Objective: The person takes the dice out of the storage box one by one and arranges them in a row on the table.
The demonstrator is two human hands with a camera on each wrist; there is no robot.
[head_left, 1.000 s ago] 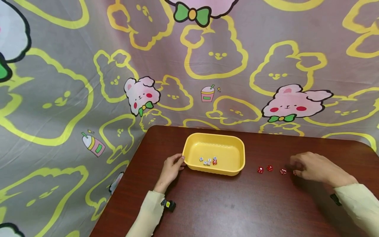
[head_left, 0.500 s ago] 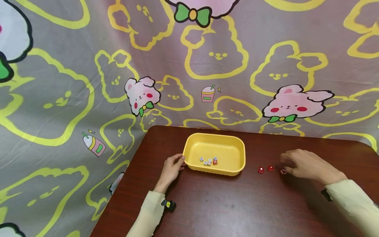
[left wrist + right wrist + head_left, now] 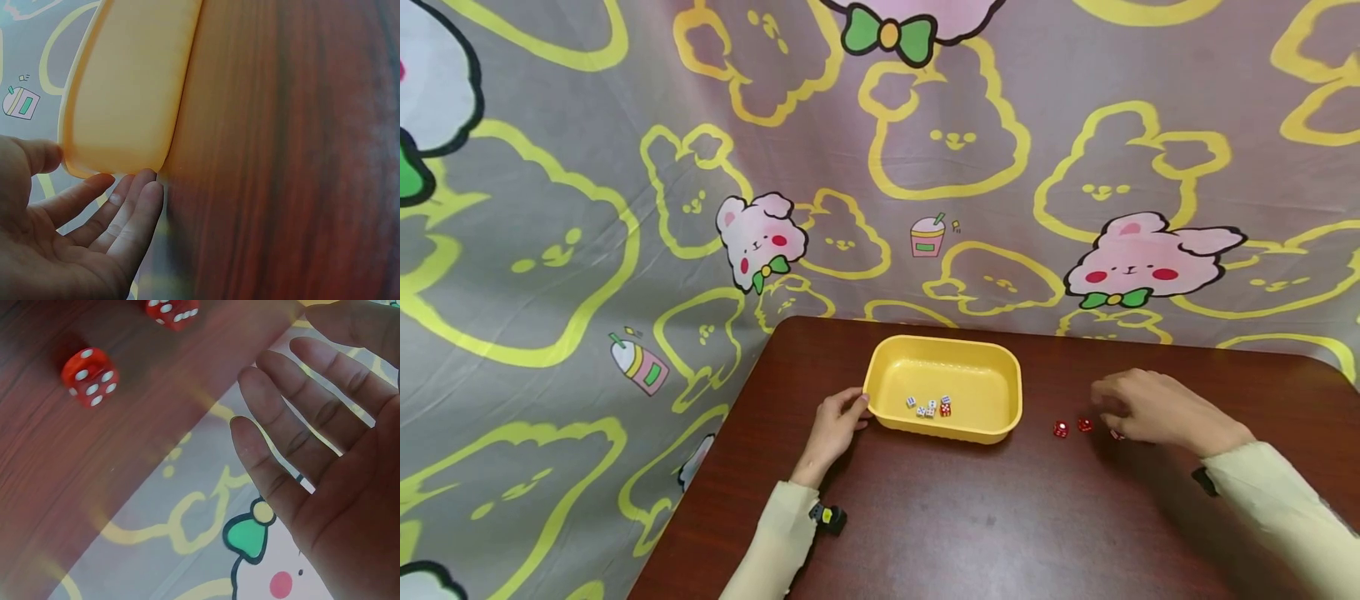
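At the left end of the yellow tray [image 3: 1000,432], my left hand [image 3: 835,429] rests its thumb and relaxed fingers against the rim and end wall. The left wrist view shows the fingertips [image 3: 149,187] touching that wall. Inside the tray sit several white dice [image 3: 921,411] and a red die [image 3: 945,410]. To its right, two red dice lie in view, a left die [image 3: 1060,429] and a middle die [image 3: 1085,425]. My right hand [image 3: 1157,408] hovers just behind a third red die [image 3: 1117,435], partly covering it. In the right wrist view its fingers are spread over nothing.
The dark wooden table [image 3: 970,517] carries everything. A patterned cloth [image 3: 985,283] hangs along its back and left side. A small black device [image 3: 829,517] is strapped to the left wrist.
My right hand has moved left along the row of red dice. A red die by its fingers earlier is now out of sight in the head view. Left hand and tray stay put.
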